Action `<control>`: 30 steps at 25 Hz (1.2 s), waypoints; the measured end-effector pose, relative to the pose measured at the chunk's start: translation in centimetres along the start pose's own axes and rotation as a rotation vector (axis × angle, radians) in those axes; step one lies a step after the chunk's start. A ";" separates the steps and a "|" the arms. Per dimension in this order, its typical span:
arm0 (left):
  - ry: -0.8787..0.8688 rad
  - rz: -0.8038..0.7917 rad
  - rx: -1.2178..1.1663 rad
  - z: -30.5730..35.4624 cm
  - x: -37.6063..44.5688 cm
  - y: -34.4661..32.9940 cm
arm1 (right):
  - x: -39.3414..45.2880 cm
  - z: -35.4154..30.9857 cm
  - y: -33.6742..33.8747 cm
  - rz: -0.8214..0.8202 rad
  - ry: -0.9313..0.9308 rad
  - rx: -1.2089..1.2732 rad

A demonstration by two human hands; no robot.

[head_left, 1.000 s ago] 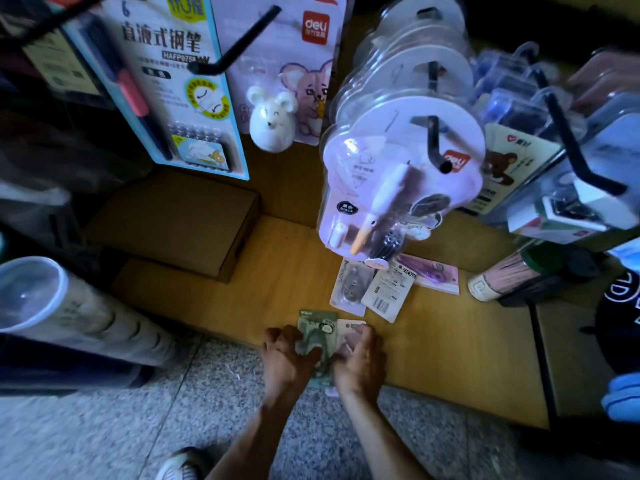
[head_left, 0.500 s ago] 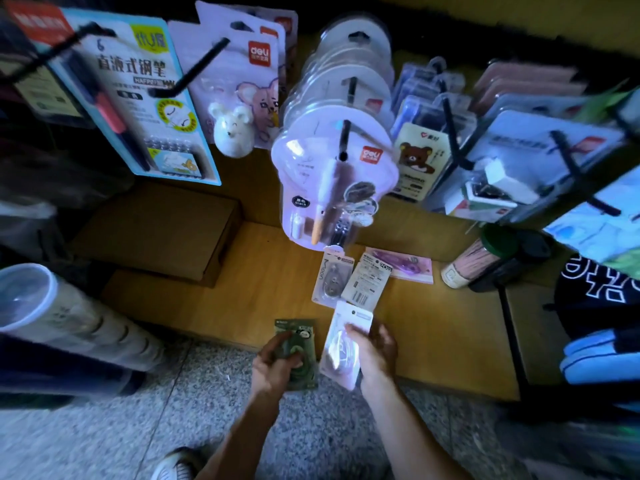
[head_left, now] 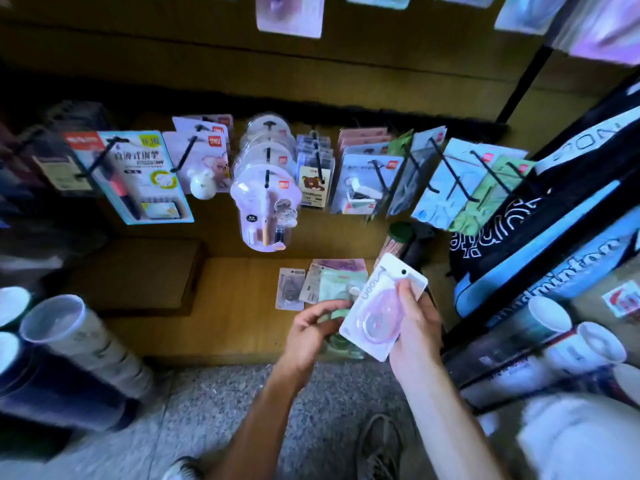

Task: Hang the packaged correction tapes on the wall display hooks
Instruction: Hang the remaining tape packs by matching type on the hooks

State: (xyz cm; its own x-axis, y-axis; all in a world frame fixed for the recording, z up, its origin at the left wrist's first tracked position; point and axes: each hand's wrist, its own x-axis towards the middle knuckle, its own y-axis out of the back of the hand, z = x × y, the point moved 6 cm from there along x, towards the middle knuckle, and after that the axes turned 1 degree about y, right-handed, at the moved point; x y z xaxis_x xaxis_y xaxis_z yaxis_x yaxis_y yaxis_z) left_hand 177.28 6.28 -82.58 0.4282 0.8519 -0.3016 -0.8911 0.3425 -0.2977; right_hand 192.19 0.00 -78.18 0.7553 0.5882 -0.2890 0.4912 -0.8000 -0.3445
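Note:
My right hand (head_left: 414, 318) holds a white card pack with a pink correction tape (head_left: 379, 308), its hang hole at the top right. My left hand (head_left: 308, 332) grips a green correction tape pack (head_left: 337, 342), mostly hidden behind the white one. Several more tape packs (head_left: 311, 285) lie flat on the wooden shelf (head_left: 225, 306) just beyond my hands. Black wall hooks (head_left: 453, 174) with hanging stationery packs run across the back wall above the shelf.
A brown cardboard box (head_left: 138, 271) sits on the shelf at left. Clear tubes (head_left: 79, 344) lean at lower left, more tubes (head_left: 554, 337) and a black bag (head_left: 540, 216) crowd the right. A round purple pack (head_left: 265, 206) hangs low over the shelf. My shoe (head_left: 379, 448) is below.
Both hands have lifted off the shelf with their packs and moved right. The white pack is now raised and tilted in front of the green one. The view has pulled back.

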 end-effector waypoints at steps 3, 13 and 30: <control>-0.174 -0.184 -0.092 7.0 -2.7 -3.9 | -3.9 -7.4 -3.1 -0.080 0.206 0.057; -0.642 -0.184 0.162 26.1 -11.7 -3.2 | -12.5 -17.9 -12.4 -0.564 0.286 -0.078; -0.593 0.156 -0.222 29.9 -11.1 4.6 | -12.4 -23.2 -15.7 -0.517 0.471 -0.079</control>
State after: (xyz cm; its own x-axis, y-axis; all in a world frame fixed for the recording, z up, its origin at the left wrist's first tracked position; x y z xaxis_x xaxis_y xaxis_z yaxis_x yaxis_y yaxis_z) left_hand 163.96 10.26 -53.56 0.0845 0.9809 0.1755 -0.8567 0.1614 -0.4899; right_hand 185.17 2.48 -48.41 0.5151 0.7959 0.3182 0.8545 -0.4482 -0.2624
